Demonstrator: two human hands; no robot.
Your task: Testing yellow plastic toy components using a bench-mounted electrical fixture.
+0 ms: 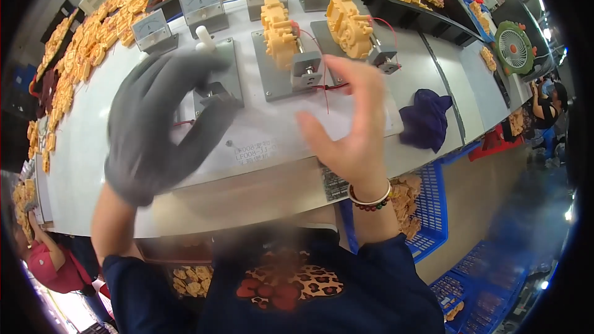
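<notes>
My left hand (pixel 158 124), in a grey glove, hovers over the left test fixture (pixel 230 74). Its fingers and thumb are curved apart, and I see nothing between them. A white peg (pixel 204 38) stands on that fixture, partly behind the glove. My bare right hand (pixel 354 127) is open too, thumb and fingers spread, close to the metal block (pixel 306 71) of the middle fixture. On that fixture sits a yellow plastic gearbox housing (pixel 279 34). A second yellow housing (pixel 349 25) rests on the right fixture, with red wires beside it.
Several analog meters (pixel 203 6) line up behind the fixtures. Yellow parts (pixel 93 31) heap along the left, and a black tray (pixel 421 15) holds more. A purple cloth (pixel 427 120) lies right of my hand. A green fan (pixel 515 48) and blue crate (pixel 433 210) are farther right.
</notes>
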